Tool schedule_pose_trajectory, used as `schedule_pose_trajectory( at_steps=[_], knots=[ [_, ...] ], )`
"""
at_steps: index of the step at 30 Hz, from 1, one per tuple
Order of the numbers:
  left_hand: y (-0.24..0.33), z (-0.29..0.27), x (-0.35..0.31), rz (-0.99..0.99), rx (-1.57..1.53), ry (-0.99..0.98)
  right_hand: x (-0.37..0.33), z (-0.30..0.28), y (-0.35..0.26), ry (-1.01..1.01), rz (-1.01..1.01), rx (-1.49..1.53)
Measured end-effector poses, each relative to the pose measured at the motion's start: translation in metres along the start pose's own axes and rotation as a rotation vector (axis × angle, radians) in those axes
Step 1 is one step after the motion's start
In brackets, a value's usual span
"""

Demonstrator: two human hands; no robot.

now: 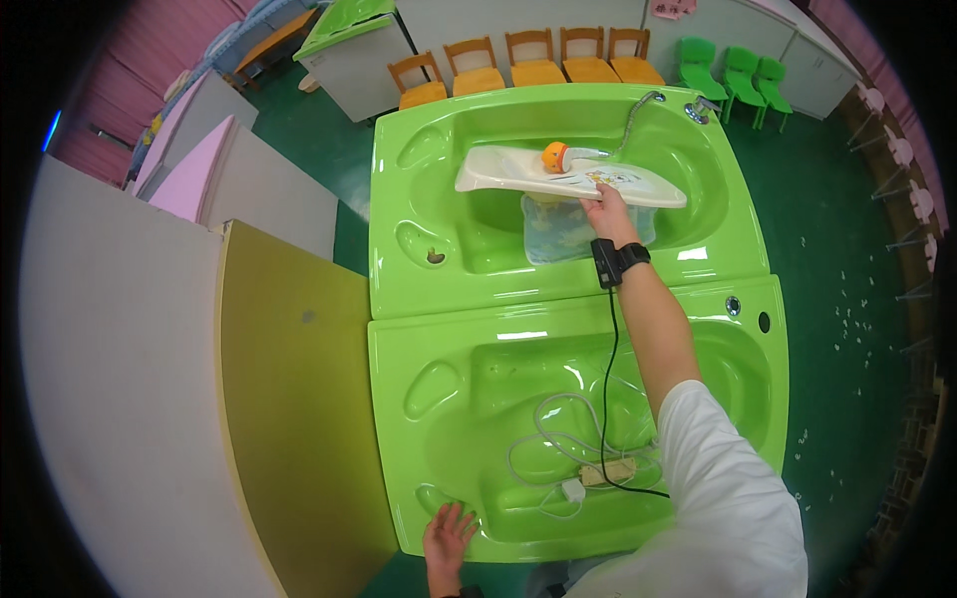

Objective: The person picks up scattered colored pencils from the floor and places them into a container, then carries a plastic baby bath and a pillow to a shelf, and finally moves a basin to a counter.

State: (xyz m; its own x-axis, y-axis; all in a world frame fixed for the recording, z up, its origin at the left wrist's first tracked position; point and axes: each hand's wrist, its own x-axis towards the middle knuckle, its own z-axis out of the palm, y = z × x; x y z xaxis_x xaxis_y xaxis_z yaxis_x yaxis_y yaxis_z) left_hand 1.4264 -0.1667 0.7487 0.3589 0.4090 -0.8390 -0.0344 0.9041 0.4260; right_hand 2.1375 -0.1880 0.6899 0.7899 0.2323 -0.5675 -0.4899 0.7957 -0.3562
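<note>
My right hand (608,211) reaches over the far green tub (404,289), its fingers closed on the near edge of a long white plastic board (498,167) with a small printed picture. The board lies tilted across the tub. On top of it rests an orange, round-headed shower head (555,156), near a metal hose (632,125). A pale blue patterned sheet (553,239) shows beneath the board; its upper part is hidden. My left hand (449,538) is open, fingers spread and holding nothing, at the front left rim of the near green tub (404,344).
A power strip (608,471), a white plug (573,489) and loose cables lie in the near tub. A black cable (610,349) hangs from my right wrist. A yellow-sided partition (289,399) stands left. Wooden chairs (530,72) and green chairs (741,80) line the back.
</note>
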Motion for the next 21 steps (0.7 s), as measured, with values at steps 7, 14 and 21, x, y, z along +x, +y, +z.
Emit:
schedule_pose_trajectory(
  at_steps=[7,14,21],
  knots=[
    [0.05,0.058,0.013,0.112,-0.073,-0.113,-0.13,-0.009,-0.03,-0.033,0.114,-0.099],
    [0.117,0.165,-0.013,0.149,-0.107,-0.431,-0.31,-0.058,-0.034,-0.174,0.254,-0.305],
    [0.106,0.172,-0.013,0.221,0.009,-0.182,-0.376,-0.092,-0.021,-0.259,0.524,-0.489]
  ],
)
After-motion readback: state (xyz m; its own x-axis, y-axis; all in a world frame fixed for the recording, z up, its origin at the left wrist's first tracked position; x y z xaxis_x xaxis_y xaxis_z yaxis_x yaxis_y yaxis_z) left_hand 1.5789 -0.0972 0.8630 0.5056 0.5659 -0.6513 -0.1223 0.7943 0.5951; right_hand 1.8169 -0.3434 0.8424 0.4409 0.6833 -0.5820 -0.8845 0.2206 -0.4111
